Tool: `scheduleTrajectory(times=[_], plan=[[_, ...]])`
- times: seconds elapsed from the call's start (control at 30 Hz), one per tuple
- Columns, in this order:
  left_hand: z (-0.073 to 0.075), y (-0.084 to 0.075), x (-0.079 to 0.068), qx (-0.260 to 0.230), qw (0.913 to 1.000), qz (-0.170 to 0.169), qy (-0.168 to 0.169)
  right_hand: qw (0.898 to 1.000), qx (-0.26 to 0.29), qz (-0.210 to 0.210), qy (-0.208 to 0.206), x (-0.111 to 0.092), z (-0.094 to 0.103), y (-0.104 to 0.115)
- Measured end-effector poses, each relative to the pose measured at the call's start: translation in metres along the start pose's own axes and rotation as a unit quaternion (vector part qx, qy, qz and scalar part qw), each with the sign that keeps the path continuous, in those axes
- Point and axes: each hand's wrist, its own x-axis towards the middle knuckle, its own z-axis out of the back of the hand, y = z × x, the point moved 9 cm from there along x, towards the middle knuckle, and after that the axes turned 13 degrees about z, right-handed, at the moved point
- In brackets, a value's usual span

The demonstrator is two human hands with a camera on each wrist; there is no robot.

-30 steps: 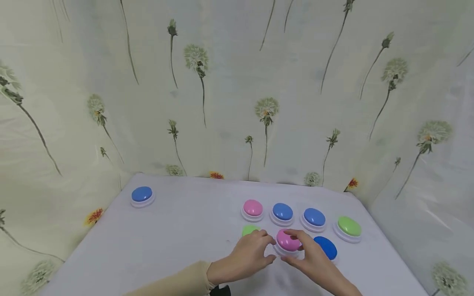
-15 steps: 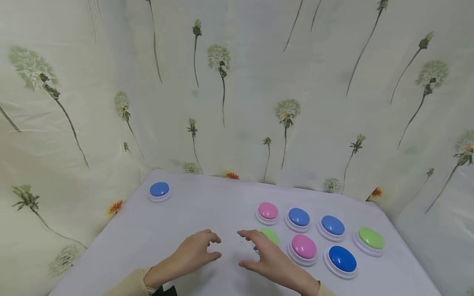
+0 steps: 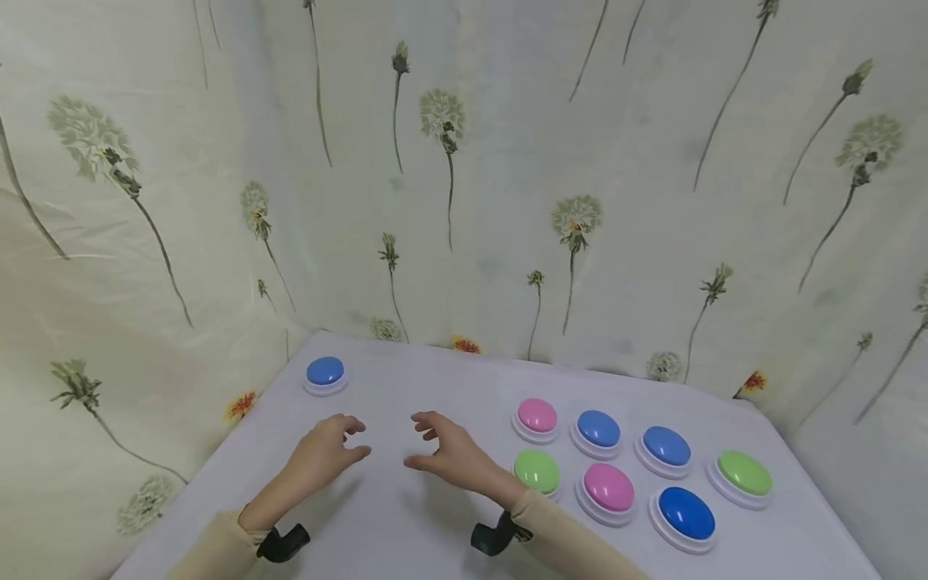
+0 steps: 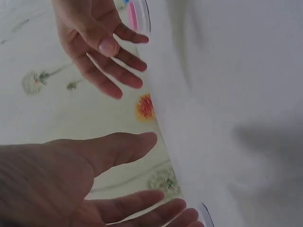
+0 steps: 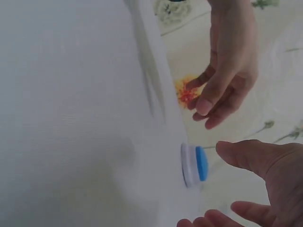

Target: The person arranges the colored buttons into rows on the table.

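Observation:
Above the white table my left hand point(image 3: 319, 457) hovers with bent, spread fingers and holds nothing. Facing it, my right hand point(image 3: 457, 455) is also in the air with nothing in its fingers. A lone blue push button point(image 3: 325, 370) on a white base sits at the table's far left, beyond my left hand; the right wrist view shows the same blue button point(image 5: 202, 163) too. To the right of my right hand stand a green button point(image 3: 536, 470), a near pink button point(image 3: 609, 486) and a far pink button point(image 3: 538, 415), none of them touched.
Further right are two paler blue buttons point(image 3: 598, 428), a darker blue button point(image 3: 686, 512) and a green button point(image 3: 744, 472) near the table's right edge. A dandelion-print curtain point(image 3: 493, 177) closes off the back and sides. Black wrist mounts point(image 3: 283, 544) hang under both wrists.
Both hands have moved left, away from the near pink button they were around a second ago, and spread further apart. The head view has turned left. The buttons stay put on the table.

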Motion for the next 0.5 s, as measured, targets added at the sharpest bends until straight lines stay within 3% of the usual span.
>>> scheduleTrajectory(times=[0.17, 0.3, 0.4, 0.5], plan=[[0.016, 0.065, 0.036, 0.022, 0.9963, 0.077, 0.030, 0.999, 0.025, -0.046, -0.012, 0.044, -0.027, -0.024], [0.023, 0.110, 0.066, -0.005, 0.9930, 0.111, 0.042, 0.996, 0.038, -0.080, -0.020, 0.076, -0.047, -0.039], [0.026, 0.135, 0.086, -0.040, 0.9891, 0.136, 0.039, 0.995, 0.034, -0.090, -0.021, 0.101, -0.063, -0.046], [0.028, 0.150, 0.107, -0.069, 0.9842, 0.158, 0.040, 0.994, 0.025, -0.098, -0.030, 0.123, -0.074, -0.050]])
